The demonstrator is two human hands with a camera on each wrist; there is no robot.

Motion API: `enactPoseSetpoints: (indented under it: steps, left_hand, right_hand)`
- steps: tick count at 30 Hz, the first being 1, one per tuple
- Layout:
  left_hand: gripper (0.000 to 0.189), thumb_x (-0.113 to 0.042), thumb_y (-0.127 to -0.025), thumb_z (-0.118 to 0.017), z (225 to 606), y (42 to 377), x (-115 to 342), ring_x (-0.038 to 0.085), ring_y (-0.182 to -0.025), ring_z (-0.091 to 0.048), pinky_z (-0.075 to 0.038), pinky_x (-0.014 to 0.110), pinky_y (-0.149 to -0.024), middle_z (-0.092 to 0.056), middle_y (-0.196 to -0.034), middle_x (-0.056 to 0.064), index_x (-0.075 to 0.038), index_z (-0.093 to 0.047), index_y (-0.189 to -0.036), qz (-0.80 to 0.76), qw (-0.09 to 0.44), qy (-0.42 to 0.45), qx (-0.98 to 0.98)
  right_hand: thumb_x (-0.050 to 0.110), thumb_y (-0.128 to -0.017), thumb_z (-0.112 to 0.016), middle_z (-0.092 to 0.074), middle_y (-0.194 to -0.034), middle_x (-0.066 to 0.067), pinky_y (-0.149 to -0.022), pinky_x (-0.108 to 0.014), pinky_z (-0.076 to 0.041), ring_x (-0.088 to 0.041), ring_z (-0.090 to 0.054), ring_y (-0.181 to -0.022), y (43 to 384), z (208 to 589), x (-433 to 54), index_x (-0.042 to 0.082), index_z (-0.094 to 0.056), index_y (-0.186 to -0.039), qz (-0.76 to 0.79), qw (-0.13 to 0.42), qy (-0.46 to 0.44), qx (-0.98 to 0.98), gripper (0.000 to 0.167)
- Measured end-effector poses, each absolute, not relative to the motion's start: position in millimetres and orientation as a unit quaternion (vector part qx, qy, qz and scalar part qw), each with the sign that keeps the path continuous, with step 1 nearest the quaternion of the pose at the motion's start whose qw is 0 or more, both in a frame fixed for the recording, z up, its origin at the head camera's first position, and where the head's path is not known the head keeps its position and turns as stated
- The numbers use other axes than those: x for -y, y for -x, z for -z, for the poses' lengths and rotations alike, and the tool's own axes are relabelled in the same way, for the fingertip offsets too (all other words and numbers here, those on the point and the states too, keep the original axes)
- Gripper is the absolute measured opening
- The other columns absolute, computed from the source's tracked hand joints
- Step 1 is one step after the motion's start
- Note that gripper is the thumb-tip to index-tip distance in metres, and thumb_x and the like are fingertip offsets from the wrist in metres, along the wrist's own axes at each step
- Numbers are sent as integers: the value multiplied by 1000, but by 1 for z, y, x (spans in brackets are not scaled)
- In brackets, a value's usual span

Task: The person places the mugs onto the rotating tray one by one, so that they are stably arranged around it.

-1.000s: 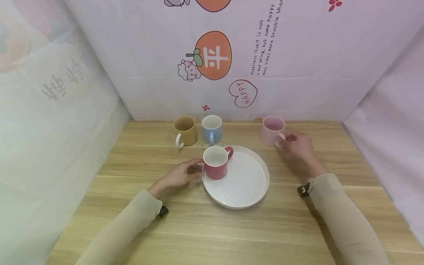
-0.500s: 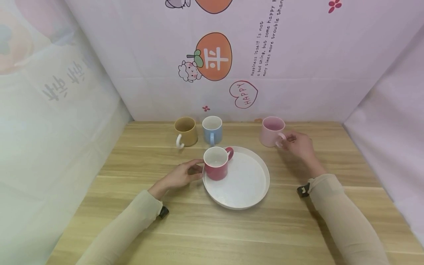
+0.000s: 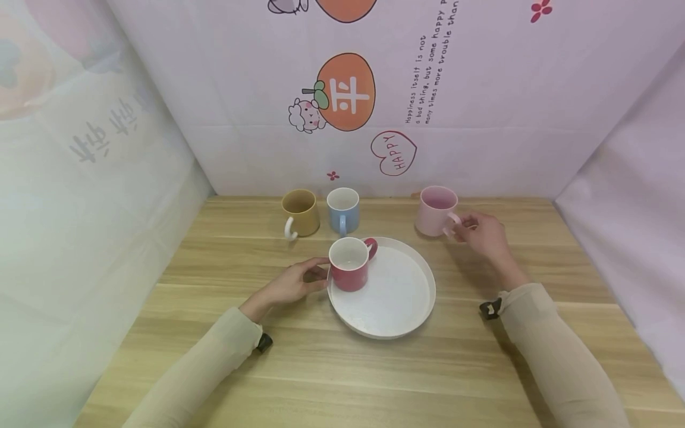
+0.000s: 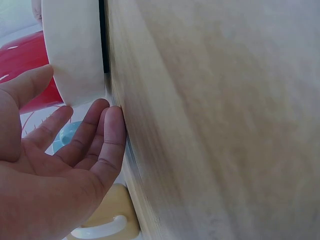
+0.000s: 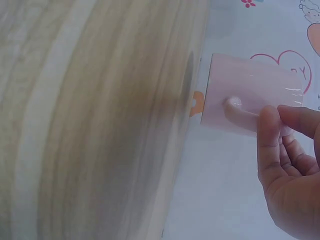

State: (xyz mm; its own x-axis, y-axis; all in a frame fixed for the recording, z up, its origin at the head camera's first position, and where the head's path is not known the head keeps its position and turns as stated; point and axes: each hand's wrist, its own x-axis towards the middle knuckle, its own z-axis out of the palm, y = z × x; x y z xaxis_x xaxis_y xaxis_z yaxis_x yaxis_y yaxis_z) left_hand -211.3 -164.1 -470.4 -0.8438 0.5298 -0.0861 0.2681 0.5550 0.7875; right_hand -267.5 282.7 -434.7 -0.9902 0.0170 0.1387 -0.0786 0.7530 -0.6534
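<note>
My right hand [image 3: 484, 236] pinches the handle of the pink mug [image 3: 434, 214] at the back right. In the right wrist view, thumb and fingertips meet on that handle, and a gap shows between the mug [image 5: 250, 87] and the table. The red mug [image 3: 349, 274], white inside, stands upright at the left side of the round white tray [image 3: 393, 303]. My left hand [image 3: 291, 282] is beside the tray's left rim with loosely spread fingers. In the left wrist view, the fingertips of this hand [image 4: 65, 155] are at the tray wall [image 4: 75, 50]; the palm holds nothing.
A mustard mug [image 3: 305, 217] with a white handle and a light blue mug [image 3: 343, 215] stand side by side behind the tray, near the back edge of the wooden table [image 3: 374, 380]. Printed white cloth [image 3: 257, 107] hangs at the back and both sides.
The pink mug has shifted slightly to the left and up in the last half second, held by my right hand. My left hand, the red mug and the tray have stayed put.
</note>
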Motion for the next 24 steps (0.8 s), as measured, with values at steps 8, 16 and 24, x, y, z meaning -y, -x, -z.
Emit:
enactPoseSetpoints:
  steps: [8, 16, 24]
  left_hand:
    - [54, -21, -96, -67, 470, 210, 164, 25, -120, -63, -45, 50, -109, -69, -124, 9, -19, -48, -147, -420, 163, -230, -863]
    - [54, -23, -96, -68, 471, 212, 165, 24, -120, -63, -45, 49, -109, -69, -124, 9, -19, -49, -146, -424, 161, -229, -862]
    - [54, -23, -96, -68, 472, 212, 164, 25, -120, -63, -45, 50, -109, -69, -125, 9, -19, -49, -146, -422, 161, -233, -861]
  right_hand:
    - [21, -97, -64, -71, -109, -27, -61, -14, -52, 8, -62, -66, 259, 425, -276, -1, -66, -114, -385, 55, -18, 921, 28]
    - [23, -97, -65, -72, -105, -26, -62, -18, -55, 6, -64, -66, 251, 419, -270, -2, -66, -115, -411, 58, -25, 909, 31]
    - [22, -97, -65, -71, -107, -23, -63, -19, -56, 4, -66, -68, 243, 412, -263, -1, -67, -115, -418, 60, -31, 906, 30]
